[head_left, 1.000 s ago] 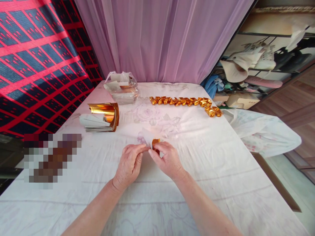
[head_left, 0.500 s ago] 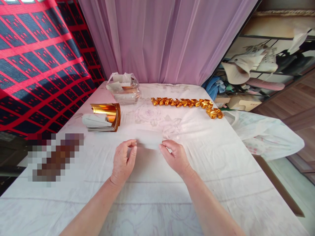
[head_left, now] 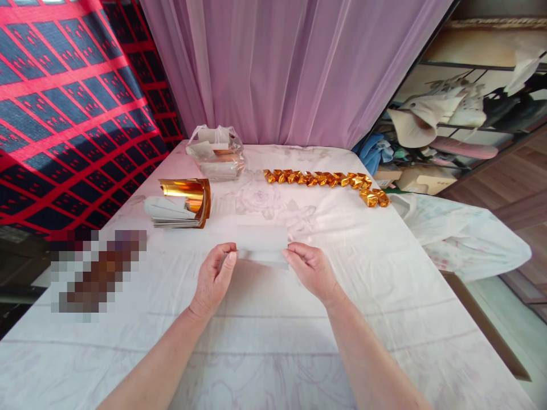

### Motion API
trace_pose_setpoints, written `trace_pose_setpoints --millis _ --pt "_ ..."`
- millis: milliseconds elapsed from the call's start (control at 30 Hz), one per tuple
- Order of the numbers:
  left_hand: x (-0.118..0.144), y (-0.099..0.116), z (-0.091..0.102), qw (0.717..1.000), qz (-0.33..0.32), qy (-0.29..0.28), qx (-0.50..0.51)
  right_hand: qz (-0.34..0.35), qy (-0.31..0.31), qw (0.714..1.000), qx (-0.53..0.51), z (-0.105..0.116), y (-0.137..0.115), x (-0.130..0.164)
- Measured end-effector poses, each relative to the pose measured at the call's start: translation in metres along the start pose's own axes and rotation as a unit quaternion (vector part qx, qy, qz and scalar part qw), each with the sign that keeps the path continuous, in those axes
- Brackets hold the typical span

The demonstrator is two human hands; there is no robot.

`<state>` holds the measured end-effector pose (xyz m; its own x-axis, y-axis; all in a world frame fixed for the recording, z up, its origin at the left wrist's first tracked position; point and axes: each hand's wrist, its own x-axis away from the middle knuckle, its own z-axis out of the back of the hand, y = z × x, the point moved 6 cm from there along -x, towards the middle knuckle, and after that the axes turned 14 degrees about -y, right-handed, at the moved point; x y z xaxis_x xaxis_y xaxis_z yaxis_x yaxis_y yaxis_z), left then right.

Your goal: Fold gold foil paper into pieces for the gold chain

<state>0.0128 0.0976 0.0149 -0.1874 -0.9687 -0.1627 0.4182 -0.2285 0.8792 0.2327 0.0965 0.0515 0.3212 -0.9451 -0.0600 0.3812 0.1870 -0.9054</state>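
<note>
Two hands pinching one pale sheet (head_left: 261,244), left hand (head_left: 213,280), right hand (head_left: 313,271), gold face hidden

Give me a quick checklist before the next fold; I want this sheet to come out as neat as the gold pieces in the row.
1. Left hand pinches the sheet at its left edge: ok.
2. Right hand pinches the right edge: ok.
3. Sheet spread flat between the hands, white side up: ok.
4. Edges squarely aligned: cannot tell.
5. Bare cloth on the table under the sheet: ok.
6. Stack of sheets and row of folded gold pieces lie apart from the hands: ok.
</note>
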Motion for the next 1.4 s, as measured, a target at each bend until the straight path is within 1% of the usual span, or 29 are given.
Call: trace_pose_setpoints --millis 133,267,367,500,567,633,700,800,900,967,1000,1067,1133,1233,1300,1400 --pt "0.000 -0.006 -0.002 0.998 0.045 -0.009 0.044 -0.015 -0.012 1.000 -0.021 -0.001 0.005 -0.001" --pt "0.001 -0.009 -0.005 0.995 0.085 -0.018 0.049 -0.052 -0.028 0.997 -0.050 -0.004 0.016 -0.001" --pt "0.001 -0.007 -0.006 0.994 0.099 -0.029 0.031 -0.088 -0.042 0.993 -0.060 -0.006 0.025 -0.001" --pt "0.001 -0.002 -0.007 0.994 0.107 -0.026 -0.015 -0.147 -0.064 0.985 -0.064 -0.009 0.036 -0.001" --pt "0.001 0.000 -0.008 0.992 0.110 -0.031 -0.053 -0.176 -0.073 0.980 -0.050 -0.010 0.040 0.000" --pt "0.001 0.001 -0.011 0.989 0.105 -0.040 -0.095 -0.197 -0.075 0.977 -0.014 -0.008 0.042 0.001" --pt "0.001 0.002 -0.014 0.985 0.088 -0.053 -0.140 -0.212 -0.073 0.974 0.039 -0.006 0.042 0.001" --pt "0.002 0.004 -0.017 0.975 0.065 -0.067 -0.203 -0.230 -0.073 0.961 0.138 -0.003 0.041 0.001" --pt "0.003 0.006 -0.015 0.969 0.046 -0.053 -0.238 -0.238 -0.074 0.941 0.231 -0.002 0.038 0.000" --pt "0.005 0.015 -0.016 0.966 -0.010 -0.046 -0.255 -0.249 -0.074 0.928 0.268 -0.002 0.038 0.000" --pt "0.006 0.021 -0.018 0.962 -0.054 -0.049 -0.263 -0.256 -0.077 0.923 0.277 -0.002 0.038 0.000" --pt "0.010 0.034 -0.027 0.947 -0.146 -0.092 -0.270 -0.273 -0.091 0.916 0.280 -0.002 0.038 0.000" --pt "0.015 0.040 -0.039 0.926 -0.197 -0.155 -0.284 -0.288 -0.111 0.911 0.272 -0.002 0.039 0.001" --pt "0.022 0.039 -0.055 0.898 -0.209 -0.225 -0.315 -0.301 -0.138 0.909 0.252 -0.001 0.039 0.003" --pt "0.026 0.035 -0.061 0.891 -0.200 -0.247 -0.324 -0.305 -0.152 0.911 0.233 0.001 0.039 0.004" --pt "0.030 0.031 -0.065 0.889 -0.191 -0.263 -0.323 -0.309 -0.173 0.912 0.205 0.002 0.041 0.007"
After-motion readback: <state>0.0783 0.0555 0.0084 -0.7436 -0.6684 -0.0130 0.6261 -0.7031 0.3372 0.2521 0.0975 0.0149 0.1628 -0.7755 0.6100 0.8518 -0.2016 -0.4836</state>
